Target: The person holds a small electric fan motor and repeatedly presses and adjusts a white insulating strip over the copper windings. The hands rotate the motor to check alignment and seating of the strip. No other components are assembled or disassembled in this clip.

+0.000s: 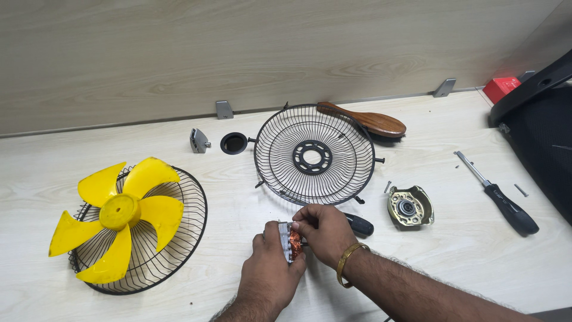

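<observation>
Low in the frame, we gripped the copper-wound motor core (291, 242) in both hands, left hand (269, 269) cradling, right hand (325, 231) pinching its top, apparently mid-disassembly, calling for a careful tug next.

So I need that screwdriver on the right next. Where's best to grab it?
Take the screwdriver by its black handle, the thick end nearer you, coming from above with fingers across it. It lies flat and diagonal on the table with bare space either side; the thin metal shaft points away.

Yellow fan blade (119, 217) on grille (179, 238), wooden brush (363, 120), screwdriver (500, 197) lying apart
</observation>
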